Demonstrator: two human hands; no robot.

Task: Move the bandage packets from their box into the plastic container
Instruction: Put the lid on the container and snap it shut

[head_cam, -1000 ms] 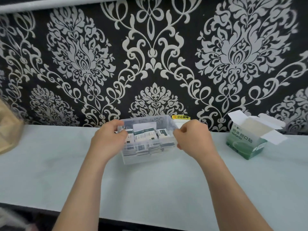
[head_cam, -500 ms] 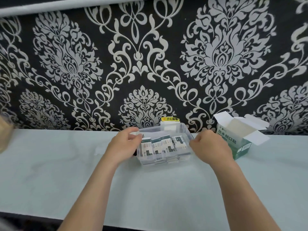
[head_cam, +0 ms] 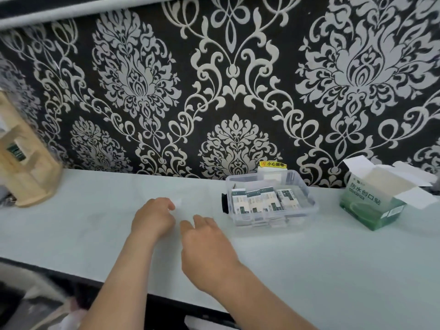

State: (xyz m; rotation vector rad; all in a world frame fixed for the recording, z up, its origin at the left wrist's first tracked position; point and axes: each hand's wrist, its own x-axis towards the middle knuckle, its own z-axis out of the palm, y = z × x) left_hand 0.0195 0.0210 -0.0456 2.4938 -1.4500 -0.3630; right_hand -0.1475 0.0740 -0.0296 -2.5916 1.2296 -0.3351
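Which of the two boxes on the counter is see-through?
The plastic container, left of the green cardboard box: bandage packets show through its walls, while that box is opaque.

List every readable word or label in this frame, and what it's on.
"小心触电": yellow sticker behind the container.
"防水创口贴": green box.
Print on the packets: too small to read.
Dark label on the wooden stand: blurred.

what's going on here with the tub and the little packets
A person is moving bandage packets into a clear plastic container. The packets stand packed in it, and the green box sits open on its right. The left hand and right hand are both over the table left of the container, holding nothing.
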